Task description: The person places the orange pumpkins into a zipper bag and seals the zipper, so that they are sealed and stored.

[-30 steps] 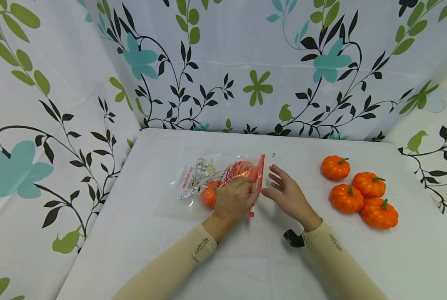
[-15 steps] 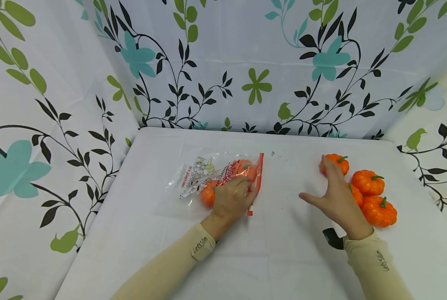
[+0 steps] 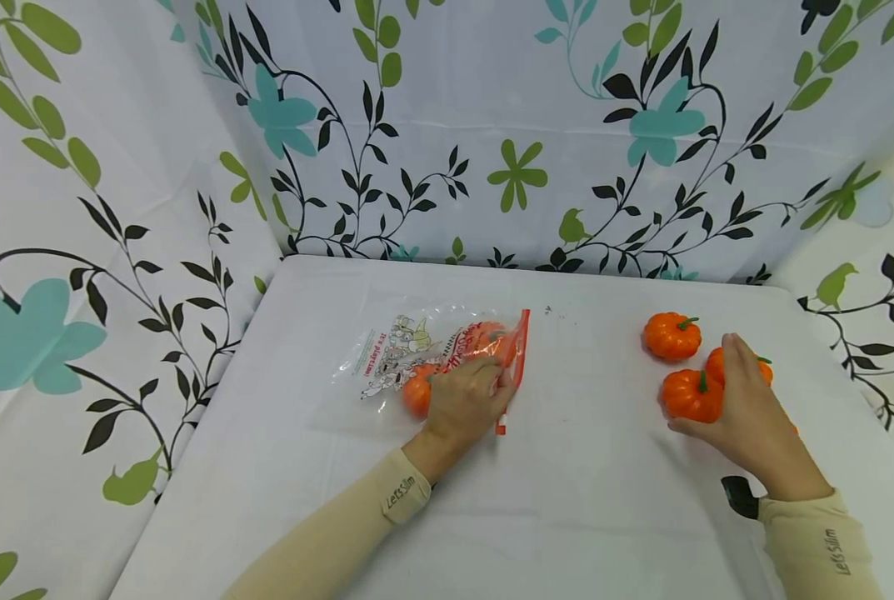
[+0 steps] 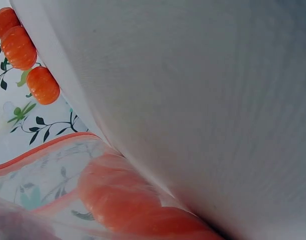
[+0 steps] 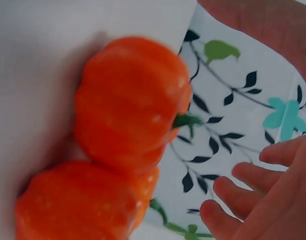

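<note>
A clear plastic bag [image 3: 375, 379] with a red-edged mouth lies left of centre in the head view. Inside it are small orange toy pumpkins [image 3: 418, 392], also seen through the film in the left wrist view. My left hand [image 3: 463, 406] holds the bag near its mouth with curled fingers. Spread over the loose pumpkins is my right hand [image 3: 763, 437], fingers and thumb apart, holding nothing. One pumpkin [image 3: 672, 336] sits at the back; another [image 3: 691, 396] is by the thumb. The hand partly hides a third [image 3: 715, 367] and nearly all of a fourth.
A white cloth covers the table [image 3: 536, 500]. Patterned curtains [image 3: 447, 167] with leaves and flowers stand behind it and at both sides. A black strap end [image 3: 739, 497] sticks out beside the right cuff.
My right hand has moved from beside the bag's mouth rightward to the loose pumpkins. The left hand and the bag have stayed in place.
</note>
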The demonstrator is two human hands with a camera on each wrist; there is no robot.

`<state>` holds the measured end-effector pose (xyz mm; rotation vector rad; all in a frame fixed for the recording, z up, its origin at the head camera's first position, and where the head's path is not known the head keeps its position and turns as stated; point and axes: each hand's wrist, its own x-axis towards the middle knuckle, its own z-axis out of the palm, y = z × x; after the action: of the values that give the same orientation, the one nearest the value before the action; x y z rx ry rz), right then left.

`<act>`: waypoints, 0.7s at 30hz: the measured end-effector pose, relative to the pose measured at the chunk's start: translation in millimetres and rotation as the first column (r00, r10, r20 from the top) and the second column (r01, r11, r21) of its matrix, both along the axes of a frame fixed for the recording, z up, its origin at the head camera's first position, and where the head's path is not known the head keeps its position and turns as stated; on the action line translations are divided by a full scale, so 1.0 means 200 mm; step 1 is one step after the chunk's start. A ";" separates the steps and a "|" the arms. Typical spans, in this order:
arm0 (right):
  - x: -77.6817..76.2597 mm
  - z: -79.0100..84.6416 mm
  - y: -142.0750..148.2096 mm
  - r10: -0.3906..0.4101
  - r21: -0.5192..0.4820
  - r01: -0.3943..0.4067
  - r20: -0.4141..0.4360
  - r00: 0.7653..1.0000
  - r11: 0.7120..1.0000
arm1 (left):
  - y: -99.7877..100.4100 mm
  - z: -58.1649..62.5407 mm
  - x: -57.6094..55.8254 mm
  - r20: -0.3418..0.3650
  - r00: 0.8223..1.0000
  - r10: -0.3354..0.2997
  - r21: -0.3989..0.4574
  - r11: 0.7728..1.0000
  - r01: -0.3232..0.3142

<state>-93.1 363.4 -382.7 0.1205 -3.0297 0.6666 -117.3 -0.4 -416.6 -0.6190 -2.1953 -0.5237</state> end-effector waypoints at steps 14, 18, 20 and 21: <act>-0.04 -0.08 0.13 0.000 0.088 -0.017 0.190 0.982 0.996 | 0.00 -0.01 0.00 0.004 1.000 -0.020 0.027 0.999 0.020; -0.05 -0.08 0.13 0.004 0.089 -0.023 0.202 0.979 0.996 | 0.00 -0.01 0.00 0.004 1.000 -0.018 0.024 1.000 0.018; -0.05 -0.08 0.13 0.005 0.091 -0.024 0.206 0.979 0.996 | 0.00 -0.01 0.00 0.002 1.000 -0.015 0.024 1.000 0.015; -0.05 -0.08 0.13 0.005 0.092 -0.024 0.207 0.978 0.995 | 0.00 -0.01 0.00 0.002 1.000 -0.015 0.024 1.000 0.015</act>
<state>-103.6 388.4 -398.4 0.0804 -3.2640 0.5702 -117.5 -0.1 -419.2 -0.6227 -2.1846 -0.5585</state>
